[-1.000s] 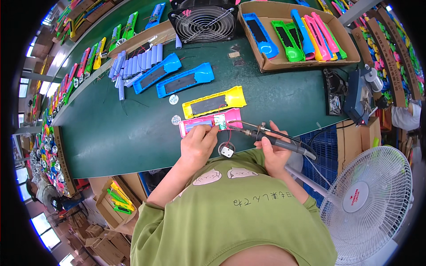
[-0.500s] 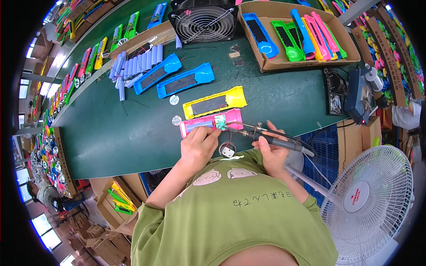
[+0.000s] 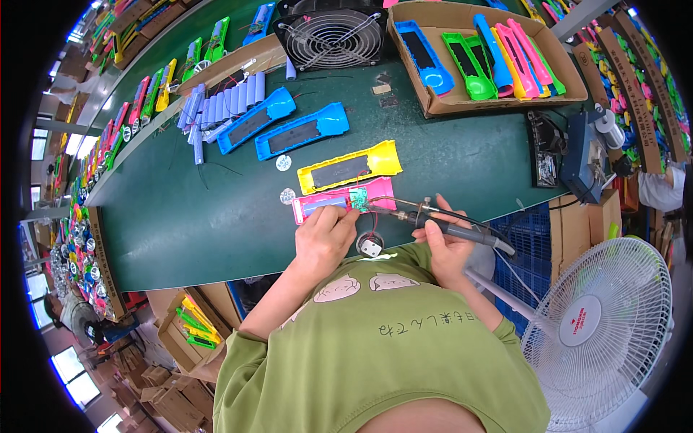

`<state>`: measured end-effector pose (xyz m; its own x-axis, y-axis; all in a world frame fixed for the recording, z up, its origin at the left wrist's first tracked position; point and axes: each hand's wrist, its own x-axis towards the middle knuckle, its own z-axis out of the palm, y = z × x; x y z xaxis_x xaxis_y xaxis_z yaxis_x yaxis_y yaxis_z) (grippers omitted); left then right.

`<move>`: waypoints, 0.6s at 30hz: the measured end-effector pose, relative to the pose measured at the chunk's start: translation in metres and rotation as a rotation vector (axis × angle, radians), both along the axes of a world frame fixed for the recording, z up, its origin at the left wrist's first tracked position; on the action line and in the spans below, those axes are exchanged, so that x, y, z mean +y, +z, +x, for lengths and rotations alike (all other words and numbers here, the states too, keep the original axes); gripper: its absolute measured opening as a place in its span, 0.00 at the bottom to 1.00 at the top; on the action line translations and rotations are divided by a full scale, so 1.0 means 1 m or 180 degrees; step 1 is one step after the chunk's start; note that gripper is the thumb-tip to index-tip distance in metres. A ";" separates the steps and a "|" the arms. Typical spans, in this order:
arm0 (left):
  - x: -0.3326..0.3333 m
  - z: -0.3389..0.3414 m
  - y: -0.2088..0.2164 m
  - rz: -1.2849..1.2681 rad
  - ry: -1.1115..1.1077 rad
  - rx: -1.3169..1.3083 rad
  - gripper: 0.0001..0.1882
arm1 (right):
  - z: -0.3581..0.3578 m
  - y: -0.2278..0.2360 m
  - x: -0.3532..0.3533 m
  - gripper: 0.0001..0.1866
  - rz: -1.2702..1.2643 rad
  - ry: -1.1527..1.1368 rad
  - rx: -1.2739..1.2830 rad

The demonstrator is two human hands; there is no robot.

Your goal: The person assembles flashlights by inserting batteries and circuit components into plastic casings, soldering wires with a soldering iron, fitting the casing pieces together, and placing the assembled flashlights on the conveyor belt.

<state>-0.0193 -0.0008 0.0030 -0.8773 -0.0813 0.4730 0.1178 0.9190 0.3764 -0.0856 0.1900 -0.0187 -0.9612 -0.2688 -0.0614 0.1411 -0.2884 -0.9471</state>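
A pink plastic casing (image 3: 385, 189) lies on the green bench with a blue cylindrical battery (image 3: 325, 206) and a small green circuit board (image 3: 359, 198) in it. My left hand (image 3: 326, 234) is closed at the board's lower edge, its fingertips pinched together; what they grip is hidden. In my right hand (image 3: 446, 245) is a soldering iron (image 3: 455, 229), its tip near the board's right edge, with a thin curved metal tube fixed along it. Red and black wires run from the board to a small round part with a white block (image 3: 371, 246) at the bench's near edge.
Beyond the pink casing lie a yellow casing (image 3: 382, 160), two blue casings (image 3: 328, 121) and a pile of batteries (image 3: 231, 101). A black fan (image 3: 332, 42) and a cardboard box (image 3: 462, 108) of casings stand farther back. A soldering station (image 3: 583, 159) stands right, above a white fan (image 3: 595, 325).
My right hand and the soldering iron have shifted very slightly to the right. My left hand, the casing and the board look unmoved.
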 end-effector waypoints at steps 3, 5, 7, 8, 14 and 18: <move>0.000 -0.001 0.001 0.0052 0.0002 -0.0007 0.14 | -0.004 0.000 0.000 0.12 -0.0064 -0.0134 0.0143; 0.001 -0.001 0.001 0.0047 0.0027 -0.0014 0.14 | -0.006 -0.001 0.000 0.12 -0.0052 -0.0153 0.0176; 0.002 -0.001 0.001 0.0042 0.0053 -0.0020 0.14 | -0.006 -0.003 0.002 0.12 -0.0041 -0.0172 0.0211; 0.002 -0.001 0.001 0.0048 0.0066 -0.0026 0.14 | -0.006 -0.005 0.003 0.12 -0.0041 -0.0200 0.0178; 0.001 0.000 0.000 0.0170 0.0118 0.0031 0.12 | -0.004 0.000 0.003 0.11 0.0012 -0.0164 0.0221; -0.001 -0.001 -0.003 0.0304 0.0056 0.0017 0.12 | -0.003 0.000 0.003 0.11 -0.0042 -0.0169 0.0164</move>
<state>-0.0202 -0.0020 0.0003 -0.8728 -0.1416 0.4672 0.1042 0.8809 0.4617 -0.0885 0.1926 -0.0189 -0.9759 -0.2179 -0.0081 0.0764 -0.3067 -0.9487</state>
